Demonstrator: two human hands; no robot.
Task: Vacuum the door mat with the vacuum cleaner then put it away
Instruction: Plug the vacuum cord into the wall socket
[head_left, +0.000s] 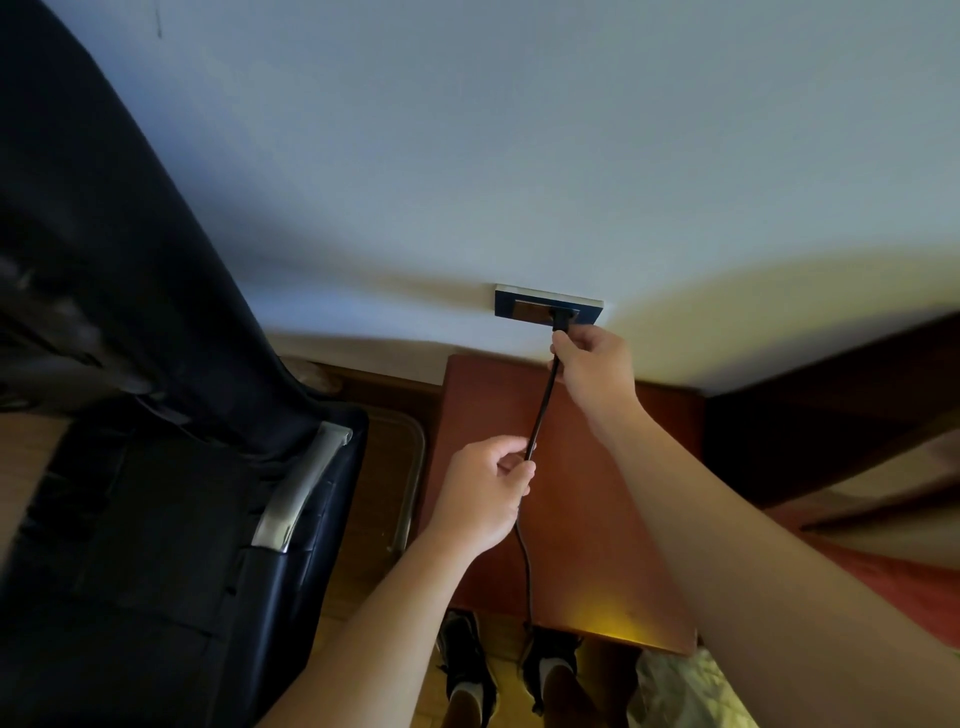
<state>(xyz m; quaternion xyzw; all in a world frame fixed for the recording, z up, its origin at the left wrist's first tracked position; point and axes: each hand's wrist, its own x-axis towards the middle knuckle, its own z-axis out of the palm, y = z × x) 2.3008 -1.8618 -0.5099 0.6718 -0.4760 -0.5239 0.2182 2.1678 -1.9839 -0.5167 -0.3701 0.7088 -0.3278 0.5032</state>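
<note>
— Black cord, just the one. Do you see where it runs?

— Yes. Its plug sits in the dark socket plate on the pale wall. From there the cord comes down taut over the reddish wooden table, goes slack, and drops past the table's near edge toward the floor.

— And the hands? I count two on it.

— Two, both bare. The right hand is up at the socket, fingers curled in, pinching the cord right under the plug. The left hand is lower down, closed round the cord between thumb and bent fingers.

— So one plug, one socket plate, one table. What else?

— One black leather chair to the left, close beside the table, with one shiny metal armrest that I can see. Two dark shoes on the wooden floor below, side by side, and the cord's lower end goes out of sight near the right one.

— Is the plug fully in?

— I can't tell from here; the fingers are too close.
</note>
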